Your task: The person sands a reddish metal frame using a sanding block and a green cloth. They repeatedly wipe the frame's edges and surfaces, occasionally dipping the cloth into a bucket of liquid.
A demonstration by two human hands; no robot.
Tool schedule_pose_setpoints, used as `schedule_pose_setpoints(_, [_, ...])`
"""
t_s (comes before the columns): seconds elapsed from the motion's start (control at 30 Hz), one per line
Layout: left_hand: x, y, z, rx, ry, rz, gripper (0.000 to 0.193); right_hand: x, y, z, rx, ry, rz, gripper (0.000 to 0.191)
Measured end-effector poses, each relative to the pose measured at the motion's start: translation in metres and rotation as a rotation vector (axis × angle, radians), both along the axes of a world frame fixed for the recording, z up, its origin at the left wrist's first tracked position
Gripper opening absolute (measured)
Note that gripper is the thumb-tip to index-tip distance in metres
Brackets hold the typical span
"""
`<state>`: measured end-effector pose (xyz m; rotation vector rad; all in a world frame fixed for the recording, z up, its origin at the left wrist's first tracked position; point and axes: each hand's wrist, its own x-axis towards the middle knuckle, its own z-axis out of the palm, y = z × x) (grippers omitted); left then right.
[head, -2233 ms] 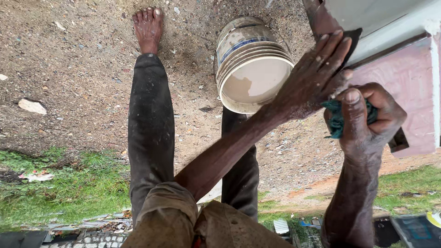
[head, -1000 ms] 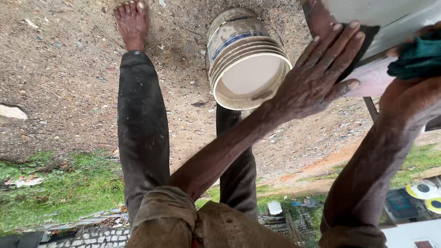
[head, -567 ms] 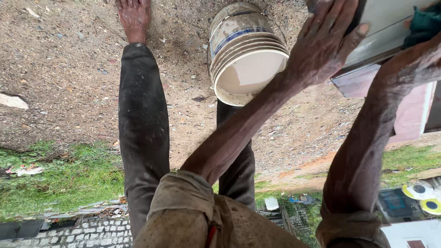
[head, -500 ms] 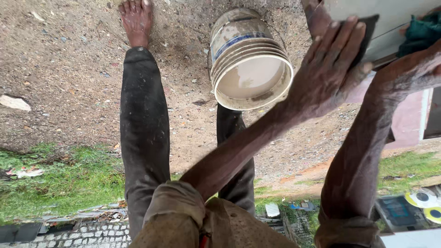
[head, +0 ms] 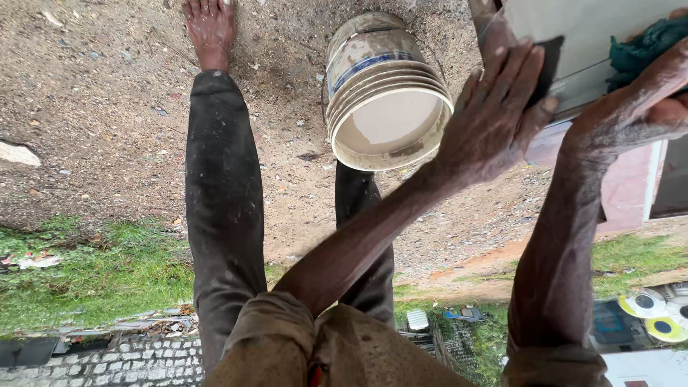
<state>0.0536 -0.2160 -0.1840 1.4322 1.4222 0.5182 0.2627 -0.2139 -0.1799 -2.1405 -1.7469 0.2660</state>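
My left hand (head: pixel 494 118) lies flat with fingers spread on a dark thin sheet (head: pixel 550 61), pressing it against a pale wall surface (head: pixel 595 21) at the upper right. My right hand (head: pixel 645 100) is further right at the frame edge, closed around a bunched teal cloth (head: pixel 641 46) against the same surface. Both forearms are streaked with pale dust. A worn plastic bucket (head: pixel 387 93) with pale liquid inside stands on the dirt just left of my left hand.
My legs in dark trousers (head: pixel 222 208) and a bare foot (head: pixel 209 29) stand on gravelly dirt. A pink wall section (head: pixel 631 193) sits below the pale surface. Grass (head: pixel 93 272), paving stones (head: pixel 107 362) and a pale stone (head: pixel 18 153) lie around.
My right hand with the cloth has risen from beside my left hand to the upper right edge. My left hand has stayed on the dark sheet, shifting slightly along the pale surface.
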Motion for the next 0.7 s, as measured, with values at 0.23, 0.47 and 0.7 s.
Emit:
schedule_pose_setpoints(0.23, [-0.016,0.005,0.016,0.057,0.076,-0.147,0.062,0.015,-0.010,-0.003,-0.036,-0.085,0.113,0.043])
schedule_pose_setpoints(0.47, [0.000,0.039,-0.058,0.162,0.242,-0.283,0.042,0.010,-0.014,0.005,-0.084,0.180,0.023,0.046])
schedule_pose_setpoints(0.7, [-0.001,0.030,-0.038,0.082,0.128,-0.229,0.063,0.003,-0.012,0.012,-0.095,0.261,0.046,0.045])
